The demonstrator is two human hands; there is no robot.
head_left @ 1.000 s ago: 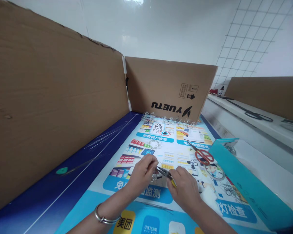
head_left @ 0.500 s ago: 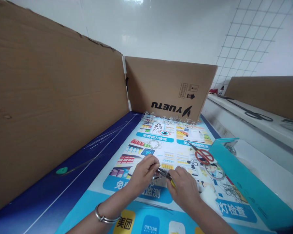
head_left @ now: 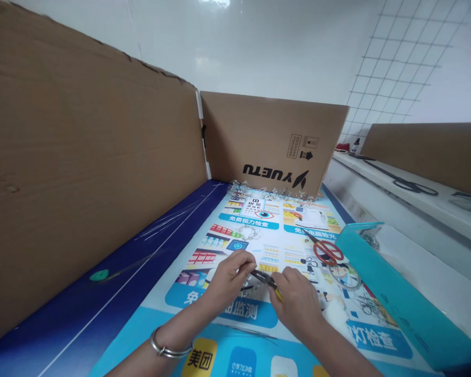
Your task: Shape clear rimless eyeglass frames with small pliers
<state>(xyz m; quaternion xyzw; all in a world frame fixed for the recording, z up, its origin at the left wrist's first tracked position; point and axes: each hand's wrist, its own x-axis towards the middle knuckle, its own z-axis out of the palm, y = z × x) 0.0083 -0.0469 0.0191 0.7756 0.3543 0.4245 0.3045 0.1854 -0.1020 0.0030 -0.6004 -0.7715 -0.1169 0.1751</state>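
Pliers with dark jaws and yellow handles (head_left: 264, 277) are gripped in my right hand (head_left: 297, 298), their jaws pointing left. The fingers of my left hand (head_left: 234, 273) are pinched together right at the jaw tips. What they pinch is too small to make out. Below the jaws hangs a small tangle of shiny wire or clear beads (head_left: 250, 287), partly hidden by the left hand. Both hands are above a printed mat (head_left: 204, 331).
Red-handled scissors (head_left: 328, 252) lie right of my hands, with a wire coil (head_left: 345, 276) and loose wires (head_left: 371, 309) nearby. A turquoise box (head_left: 408, 298) borders the right side. Cardboard panels (head_left: 275, 136) stand behind and left. A green-handled tool (head_left: 99, 275) lies left. Shiny clusters (head_left: 275, 192) line the back.
Both hands stay nearly in place. The pliers have tilted slightly, and the small shiny tangle under them has shifted a little.
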